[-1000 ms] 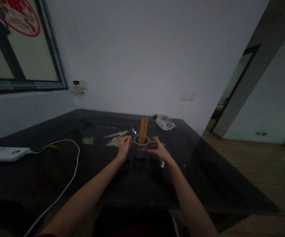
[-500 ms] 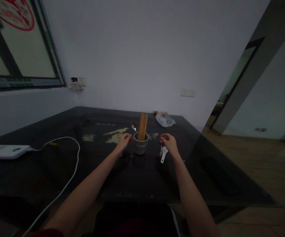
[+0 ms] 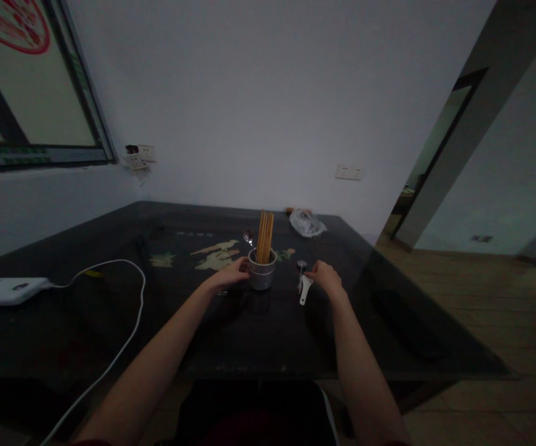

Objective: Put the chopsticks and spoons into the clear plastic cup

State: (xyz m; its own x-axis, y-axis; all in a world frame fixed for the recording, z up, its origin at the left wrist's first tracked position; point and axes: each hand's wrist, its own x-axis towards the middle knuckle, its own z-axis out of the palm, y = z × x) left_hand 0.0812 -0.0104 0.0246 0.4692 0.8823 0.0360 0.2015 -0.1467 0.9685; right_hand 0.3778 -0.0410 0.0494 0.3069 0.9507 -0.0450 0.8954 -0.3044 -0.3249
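A grey cup [image 3: 262, 278] stands upright on the dark table, holding a bundle of wooden chopsticks [image 3: 265, 238] and a metal spoon [image 3: 248, 236] that leans left. My left hand [image 3: 231, 274] is at the cup's left side, its curved fingers against the wall. To the right of the cup, a white spoon [image 3: 304, 294] lies beside another metal spoon [image 3: 301, 265]. My right hand [image 3: 326, 275] has its fingertips pinched at the upper end of the white spoon; its grip is partly hidden.
On the table's left is a white power bank [image 3: 10, 290] with a white cable [image 3: 140, 297]. A clear plastic bag [image 3: 306, 223] lies near the wall. A dark flat object [image 3: 407, 322] rests at the right. The table's front edge is close to my body.
My left hand has moved to the cup and now touches its side. My right hand has shifted off the metal spoon's bowl, which now shows, towards the white spoon.
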